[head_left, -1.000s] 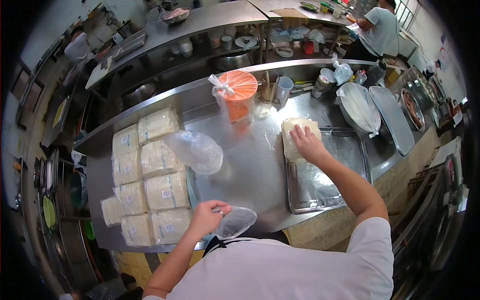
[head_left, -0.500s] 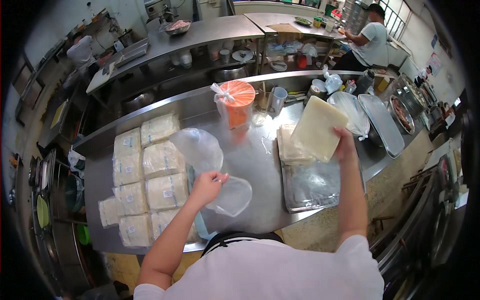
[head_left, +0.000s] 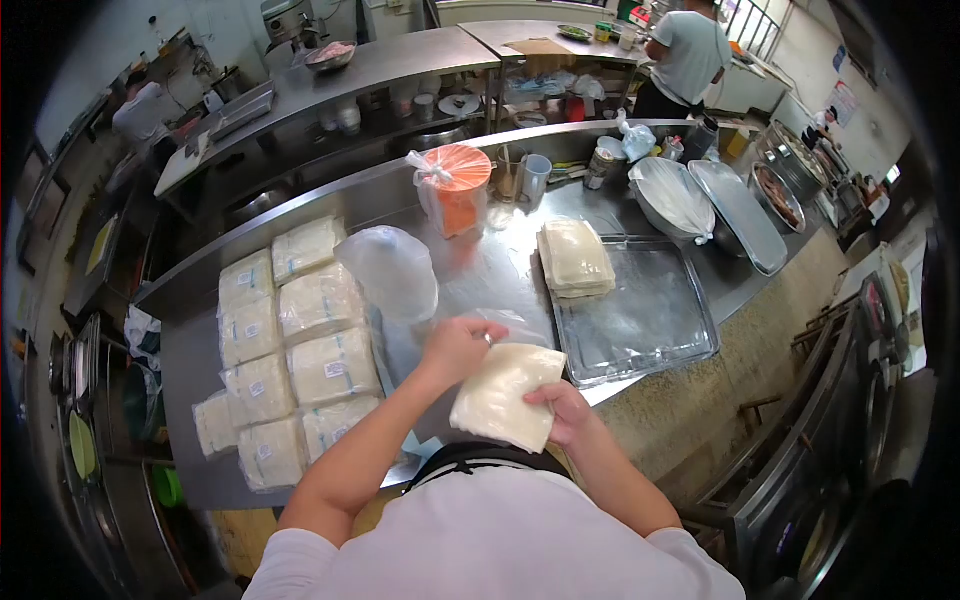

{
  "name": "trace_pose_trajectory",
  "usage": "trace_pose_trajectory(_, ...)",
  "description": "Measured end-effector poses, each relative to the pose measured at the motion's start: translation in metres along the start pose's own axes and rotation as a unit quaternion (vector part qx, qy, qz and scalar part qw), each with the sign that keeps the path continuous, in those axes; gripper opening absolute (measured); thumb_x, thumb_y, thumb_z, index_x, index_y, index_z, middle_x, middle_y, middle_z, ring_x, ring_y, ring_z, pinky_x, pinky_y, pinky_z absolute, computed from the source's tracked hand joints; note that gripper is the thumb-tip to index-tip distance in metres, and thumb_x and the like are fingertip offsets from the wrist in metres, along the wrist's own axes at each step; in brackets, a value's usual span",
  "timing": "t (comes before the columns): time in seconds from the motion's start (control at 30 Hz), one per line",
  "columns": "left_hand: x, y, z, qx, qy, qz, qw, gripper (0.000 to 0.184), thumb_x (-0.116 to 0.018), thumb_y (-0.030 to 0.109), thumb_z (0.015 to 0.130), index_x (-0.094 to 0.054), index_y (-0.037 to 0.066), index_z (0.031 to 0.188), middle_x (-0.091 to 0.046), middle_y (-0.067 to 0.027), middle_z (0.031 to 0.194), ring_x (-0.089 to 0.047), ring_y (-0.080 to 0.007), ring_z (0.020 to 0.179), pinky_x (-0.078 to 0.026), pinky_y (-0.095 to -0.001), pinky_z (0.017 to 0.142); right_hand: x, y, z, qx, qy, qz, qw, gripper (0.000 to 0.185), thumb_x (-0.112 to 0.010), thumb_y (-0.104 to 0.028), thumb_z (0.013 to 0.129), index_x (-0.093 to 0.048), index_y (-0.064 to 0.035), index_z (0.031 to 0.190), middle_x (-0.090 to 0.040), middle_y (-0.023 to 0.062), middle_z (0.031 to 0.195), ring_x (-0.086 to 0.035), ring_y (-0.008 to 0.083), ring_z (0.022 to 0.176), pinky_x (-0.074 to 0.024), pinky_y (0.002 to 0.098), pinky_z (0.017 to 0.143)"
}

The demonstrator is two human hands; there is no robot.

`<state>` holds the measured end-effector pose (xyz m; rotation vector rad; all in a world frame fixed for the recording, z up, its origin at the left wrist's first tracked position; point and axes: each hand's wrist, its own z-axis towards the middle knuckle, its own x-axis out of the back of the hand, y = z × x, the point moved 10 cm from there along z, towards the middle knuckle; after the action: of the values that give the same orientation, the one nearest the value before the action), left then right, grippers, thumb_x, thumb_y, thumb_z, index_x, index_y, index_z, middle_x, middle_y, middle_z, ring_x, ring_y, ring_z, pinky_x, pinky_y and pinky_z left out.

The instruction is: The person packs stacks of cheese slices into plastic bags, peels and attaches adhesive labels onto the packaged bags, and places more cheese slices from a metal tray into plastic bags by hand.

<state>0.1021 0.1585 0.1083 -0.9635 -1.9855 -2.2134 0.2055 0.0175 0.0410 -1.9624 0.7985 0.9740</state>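
Note:
My right hand (head_left: 563, 410) grips a stack of pale, square dough wrappers (head_left: 505, 400) at its right edge, close to my body over the table's near edge. At the stack's upper left corner, my left hand (head_left: 462, 350) is closed on a clear plastic bag (head_left: 518, 326), partly hidden behind the stack. I cannot tell whether any of the stack is inside the bag. Another pile of wrappers (head_left: 578, 258) lies on the metal tray (head_left: 650, 330) to the right. Flat clear bags (head_left: 390, 275) lie left of centre, beside several filled, labelled packs (head_left: 325, 305).
An orange-lidded container in a knotted bag (head_left: 455, 190) stands at the back edge with a clear jug (head_left: 535, 178). Bowls, a plastic-covered bowl (head_left: 672, 200) and an upright tray (head_left: 738, 215) crowd the right. Another person (head_left: 690, 60) stands at the far counter.
My right hand has brought the wrapper stack from above the tray leftward and down to my left hand. My left hand, still on the bag, has shifted slightly right.

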Motion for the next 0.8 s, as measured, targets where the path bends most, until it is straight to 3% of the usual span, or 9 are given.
trace_pose_trajectory(0.07,-0.012,0.011,-0.020,-0.030,-0.091,0.062,0.993,0.020,-0.073,0.018,0.089,-0.078,0.004,0.104,-0.075,-0.0178,0.090,-0.071,-0.0316,0.080,-0.055,-0.0418,0.079,0.029,-0.003,0.012,0.019,0.032,0.006,0.999,0.064,-0.059,0.003,0.082,-0.044,0.0047,0.144,-0.059,0.0221,0.137,-0.060,0.0395,0.126,-0.0484,0.0535,0.110)
trace_pose_trajectory(0.17,0.000,0.010,-0.037,-0.118,-0.021,0.160,0.980,0.025,-0.069,0.009,0.084,-0.072,0.004,0.109,-0.073,-0.0189,0.093,-0.069,-0.0406,0.086,-0.055,-0.0463,0.081,0.042,-0.017,0.014,0.065,0.078,0.023,0.995,0.065,-0.056,0.004,0.083,-0.041,0.0049,0.146,-0.057,0.0232,0.138,-0.058,0.0416,0.128,-0.0465,0.0554,0.112)
trace_pose_trajectory(0.27,0.003,-0.023,-0.047,-0.027,0.013,0.231,0.973,0.028,-0.064,0.006,0.081,-0.062,0.004,0.108,-0.071,-0.0219,0.093,-0.068,-0.0442,0.088,-0.054,-0.0500,0.081,0.050,-0.022,0.020,0.117,0.117,0.043,0.985,0.064,-0.054,0.006,0.082,-0.041,0.0054,0.145,-0.054,0.0244,0.139,-0.056,0.0433,0.129,-0.0455,0.0572,0.112)
trace_pose_trajectory(0.37,-0.006,-0.026,-0.058,0.039,-0.035,0.230,0.972,0.026,-0.067,0.009,0.080,-0.057,0.004,0.104,-0.070,-0.0238,0.090,-0.068,-0.0449,0.089,-0.053,-0.0520,0.081,0.069,-0.019,0.033,0.174,0.191,-0.012,0.966,0.062,-0.053,0.009,0.081,-0.043,0.0056,0.142,-0.056,0.0235,0.134,-0.057,0.0433,0.125,-0.0455,0.0574,0.111)
trace_pose_trajectory(0.57,-0.028,-0.033,-0.085,0.067,-0.107,0.249,0.960,0.024,-0.066,0.011,0.082,-0.058,0.004,0.103,-0.071,-0.0241,0.095,-0.069,-0.0461,0.090,-0.054,-0.0541,0.081,0.063,0.000,0.064,0.200,0.195,0.062,0.958,0.063,-0.053,0.012,0.080,-0.044,0.0044,0.142,-0.056,0.0230,0.132,-0.058,0.0424,0.123,-0.0463,0.0574,0.109)
trace_pose_trajectory(0.67,-0.003,-0.029,-0.073,0.023,-0.026,0.233,0.972,0.023,-0.066,0.011,0.081,-0.059,0.004,0.102,-0.070,-0.0228,0.099,-0.068,-0.0449,0.093,-0.054,-0.0527,0.082,0.041,-0.005,0.059,0.218,0.205,-0.011,0.954,0.057,-0.055,0.013,0.080,-0.050,0.0040,0.136,-0.062,0.0192,0.124,-0.064,0.0387,0.114,-0.0518,0.0536,0.103)
trace_pose_trajectory(0.8,0.016,-0.015,-0.043,-0.058,0.012,0.214,0.975,0.027,-0.069,0.010,0.079,-0.061,0.005,0.104,-0.067,-0.0189,0.100,-0.067,-0.0403,0.089,-0.054,-0.0490,0.079,0.014,-0.019,0.047,0.257,0.206,-0.082,0.941,0.054,-0.057,0.014,0.078,-0.054,0.0041,0.132,-0.066,0.0160,0.120,-0.068,0.0334,0.107,-0.0559,0.0468,0.095)
